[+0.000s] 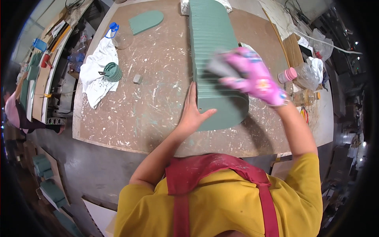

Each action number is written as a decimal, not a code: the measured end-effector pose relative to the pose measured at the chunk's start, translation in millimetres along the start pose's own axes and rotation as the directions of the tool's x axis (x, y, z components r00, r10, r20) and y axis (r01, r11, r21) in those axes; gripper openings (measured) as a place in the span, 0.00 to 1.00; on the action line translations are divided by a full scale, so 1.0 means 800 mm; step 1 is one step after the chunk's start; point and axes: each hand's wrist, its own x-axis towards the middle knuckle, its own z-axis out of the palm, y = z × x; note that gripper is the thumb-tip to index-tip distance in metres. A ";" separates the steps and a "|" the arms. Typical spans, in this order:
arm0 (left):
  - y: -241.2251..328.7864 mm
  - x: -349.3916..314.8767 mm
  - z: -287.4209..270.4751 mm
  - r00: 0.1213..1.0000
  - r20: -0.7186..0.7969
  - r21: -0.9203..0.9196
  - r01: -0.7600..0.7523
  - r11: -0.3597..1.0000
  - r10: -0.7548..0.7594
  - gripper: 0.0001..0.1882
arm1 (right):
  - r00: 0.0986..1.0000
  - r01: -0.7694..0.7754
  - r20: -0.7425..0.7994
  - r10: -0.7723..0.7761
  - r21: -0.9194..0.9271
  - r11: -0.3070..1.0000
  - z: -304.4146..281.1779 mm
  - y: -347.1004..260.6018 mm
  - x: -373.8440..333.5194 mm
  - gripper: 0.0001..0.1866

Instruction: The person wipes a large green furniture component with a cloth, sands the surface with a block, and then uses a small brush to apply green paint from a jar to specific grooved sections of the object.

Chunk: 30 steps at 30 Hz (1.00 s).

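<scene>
A long row of overlapping green boards [215, 47] with rounded ends runs away from me across the worktable. My left hand [193, 114] is bare, its fingers stretched flat along the left side of the boards and its thumb over the top of the nearest one. Above the row is my right hand [252, 75], in a pink flowered glove, closed on a grey block [223, 68] smeared by motion. Whether the block touches the boards I cannot tell. One separate green board [146, 21] lies at the far left.
Left on the scuffed worktable [158, 110] are a white cloth [96, 67], a green-stained cup [113, 72], a small grey cube [137, 79] and a blue-capped bottle [113, 29]. A pink-lidded jar [287, 75] and yellowish bottle [306, 97] stand right. Another person [19, 108] is far left.
</scene>
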 end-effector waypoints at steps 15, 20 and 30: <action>0.040 0.017 -0.010 0.999 0.023 0.006 0.027 1.000 -0.028 0.57 | 0.961 -0.244 -0.098 0.258 0.131 0.961 -0.002 0.062 0.004 0.32; 0.018 0.025 0.009 0.993 0.098 -0.238 0.089 0.967 -0.067 0.59 | 0.960 0.038 -0.271 -0.068 -0.116 0.992 0.090 0.017 0.056 0.28; 0.049 0.083 -0.046 0.989 0.114 -0.407 0.131 0.904 -0.092 0.51 | 0.896 -0.382 -0.120 0.427 0.279 0.881 -0.028 0.126 0.009 0.39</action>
